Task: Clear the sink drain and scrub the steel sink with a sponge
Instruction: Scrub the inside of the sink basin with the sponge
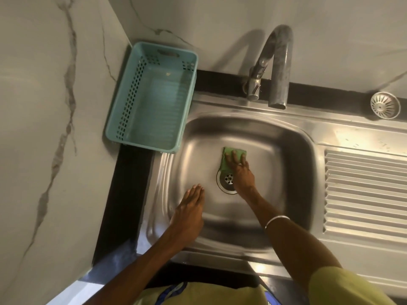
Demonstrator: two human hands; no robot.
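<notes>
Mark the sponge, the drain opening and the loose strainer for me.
sponge [228, 157]: head view, on its bare green top left of the fingers.
drain opening [229, 179]: head view, on its perforated centre in the sink floor.
loose strainer [385, 106]: head view, on its centre knob, up on the sink's rear ledge.

One camera only, worn on my head. It looks steeply down and forward over my forearms into the sink [253, 133], at close range. My right grip [241, 172] sits near frame centre; my left grip [189, 208] lies below and left of it. Beyond the right grip the tap [279, 69] rises toward the lens. Wide-angle curvature bends the frame edges. No second view exists.
</notes>
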